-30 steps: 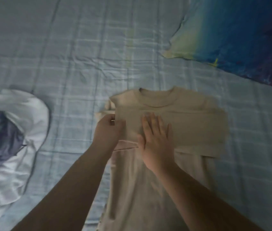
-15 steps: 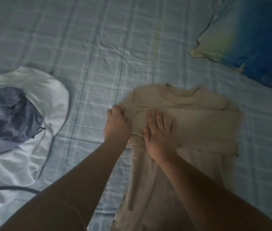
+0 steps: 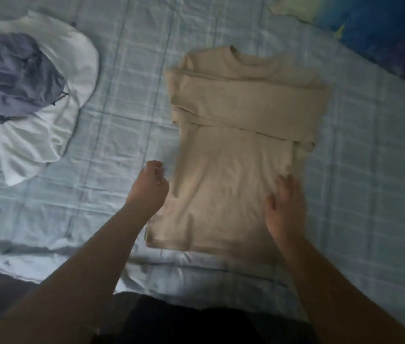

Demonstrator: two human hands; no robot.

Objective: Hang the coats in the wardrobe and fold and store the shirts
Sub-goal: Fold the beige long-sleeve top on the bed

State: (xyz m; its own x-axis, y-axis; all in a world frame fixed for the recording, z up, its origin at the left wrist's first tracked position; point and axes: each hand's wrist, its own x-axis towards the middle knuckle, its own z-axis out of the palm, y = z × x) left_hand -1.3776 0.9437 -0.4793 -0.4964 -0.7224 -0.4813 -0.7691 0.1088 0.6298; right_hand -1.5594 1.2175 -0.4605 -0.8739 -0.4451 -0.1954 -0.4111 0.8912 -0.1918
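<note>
The beige T-shirt (image 3: 241, 135) lies flat on the bed, collar toward the far edge and hem close to the near edge. It is soft, matte knit, and its sleeves are folded inward into a broad band across the chest, giving it a long, roughly rectangular shape.

The right hand (image 3: 286, 209) rests flat on the lower right part of the shirt with its fingers spread. The left hand (image 3: 150, 192) sits just beside the shirt's left edge with its fingers curled; blur hides whether it pinches any fabric.

Under the shirt is a wrinkled, pale blue checked bed sheet (image 3: 134, 83). Toward the left edge, a crumpled white garment (image 3: 30, 142) carries a bunched grey-blue garment (image 3: 13, 73). A blue and yellow-green pillow (image 3: 382, 28) lies at the far right corner.
</note>
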